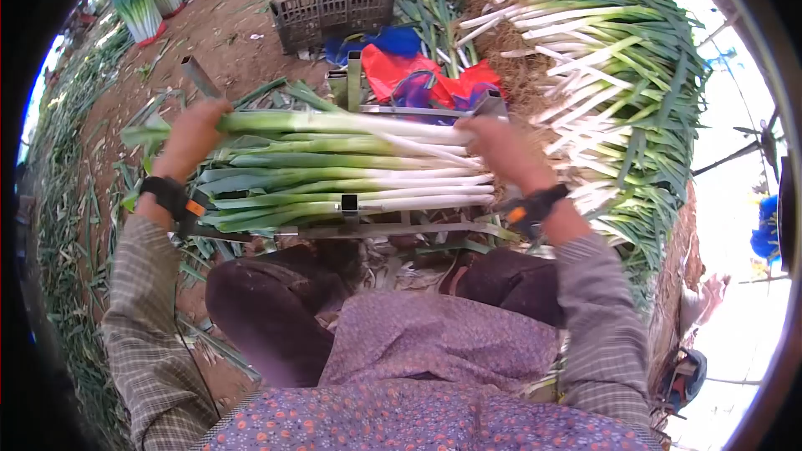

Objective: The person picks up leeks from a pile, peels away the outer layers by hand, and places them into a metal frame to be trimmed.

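A row of leeks point(351, 175) lies crosswise on a metal frame point(384, 231) in front of my knees, green leaves to the left and white ends to the right. My left hand point(194, 135) is closed round the leafy end of a leek point(334, 123) along the far side of the row. At its white end, my right hand point(508, 154) has its fingers closed on the same leek, slightly smeared by motion. The fingertips of both hands are partly hidden.
A large heap of leeks point(601, 75) lies on the right, roots inward. Beyond the frame are red plastic point(388, 71) and a dark crate point(334, 8). Tied leek bundles point(136, 10) stand far left. Leaf scraps point(75, 225) cover the ground at left.
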A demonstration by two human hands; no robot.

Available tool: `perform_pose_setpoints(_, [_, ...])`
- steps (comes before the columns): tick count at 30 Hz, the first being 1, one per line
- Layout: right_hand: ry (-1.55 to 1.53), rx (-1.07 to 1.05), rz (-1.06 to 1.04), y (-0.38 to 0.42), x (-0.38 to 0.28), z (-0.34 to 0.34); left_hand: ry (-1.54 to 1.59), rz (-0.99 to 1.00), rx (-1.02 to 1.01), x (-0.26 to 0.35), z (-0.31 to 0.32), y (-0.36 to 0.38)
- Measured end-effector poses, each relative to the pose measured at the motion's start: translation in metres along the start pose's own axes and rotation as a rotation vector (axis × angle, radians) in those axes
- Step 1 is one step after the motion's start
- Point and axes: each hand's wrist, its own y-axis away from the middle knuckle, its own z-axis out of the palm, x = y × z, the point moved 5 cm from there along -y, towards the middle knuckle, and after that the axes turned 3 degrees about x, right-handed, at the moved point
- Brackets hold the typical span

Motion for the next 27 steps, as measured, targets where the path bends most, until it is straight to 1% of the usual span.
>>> perform_pose_setpoints(1, [-0.063, -0.012, 0.017, -0.005, 0.017, 0.047, -0.022, -0.033, -0.053, -0.003, 0.029, 0.01])
perform_pose_setpoints(3, [-0.101, -0.031, 0.091, -0.002, 0.033, 0.108, -0.084, -0.07, -0.221, 0.0, 0.085, 0.023])
perform_pose_setpoints(4, [-0.112, 0.004, 0.067, 0.004, 0.046, 0.135, -0.032, -0.104, -0.26, 0.006, 0.107, 0.029])
perform_pose_setpoints(5, [-0.075, -0.004, 0.072, 0.006, 0.052, 0.143, 0.02, -0.138, -0.298, 0.016, 0.122, 0.033])
perform_pose_setpoints(7, [0.001, -0.017, 0.093, 0.009, 0.063, 0.155, 0.069, -0.137, -0.187, 0.048, 0.125, 0.032])
perform_pose_setpoints(8, [-0.02, 0.015, 0.085, 0.01, 0.066, 0.149, 0.096, -0.132, -0.127, 0.063, 0.126, 0.03])
perform_pose_setpoints(11, [0.035, -0.247, 0.109, 0.017, 0.079, 0.143, 0.175, 0.087, -0.157, 0.099, 0.137, 0.027])
perform_pose_setpoints(12, [0.062, -0.366, 0.122, 0.015, 0.082, 0.147, 0.21, 0.116, -0.183, 0.104, 0.141, 0.032])
perform_pose_setpoints(14, [0.011, -0.49, 0.192, -0.007, 0.072, 0.13, 0.271, 0.172, -0.24, 0.109, 0.147, 0.041])
perform_pose_setpoints(15, [-0.014, -0.546, 0.228, -0.017, 0.068, 0.126, 0.287, 0.138, -0.235, 0.106, 0.145, 0.036])
perform_pose_setpoints(16, [0.005, -0.311, 0.13, -0.026, 0.064, 0.12, 0.307, 0.105, -0.23, 0.106, 0.142, 0.029])
perform_pose_setpoints(17, [0.026, -0.279, 0.11, -0.028, 0.063, 0.128, 0.331, 0.067, -0.226, 0.109, 0.14, 0.024])
perform_pose_setpoints(18, [0.046, -0.245, 0.092, -0.031, 0.064, 0.143, 0.329, 0.086, -0.147, 0.115, 0.132, 0.013])
perform_pose_setpoints(19, [0.064, -0.206, 0.078, -0.032, 0.067, 0.161, 0.315, 0.087, -0.126, 0.119, 0.134, -0.001])
perform_pose_setpoints(20, [0.008, -0.124, 0.069, -0.031, 0.072, 0.173, 0.301, 0.087, -0.103, 0.121, 0.137, -0.017])
perform_pose_setpoints(21, [-0.009, -0.139, 0.071, -0.03, 0.071, 0.172, 0.289, 0.083, -0.08, 0.122, 0.141, -0.033])
perform_pose_setpoints(23, [-0.039, -0.17, 0.073, -0.022, 0.066, 0.165, 0.288, 0.144, 0.042, 0.121, 0.167, -0.067])
perform_pose_setpoints(24, [-0.091, -0.147, 0.06, -0.017, 0.071, 0.172, 0.214, 0.128, -0.006, 0.122, 0.182, -0.08])
perform_pose_setpoints(27, [-0.15, -0.157, 0.045, -0.01, 0.068, 0.161, 0.02, 0.091, -0.123, 0.127, 0.225, -0.106])
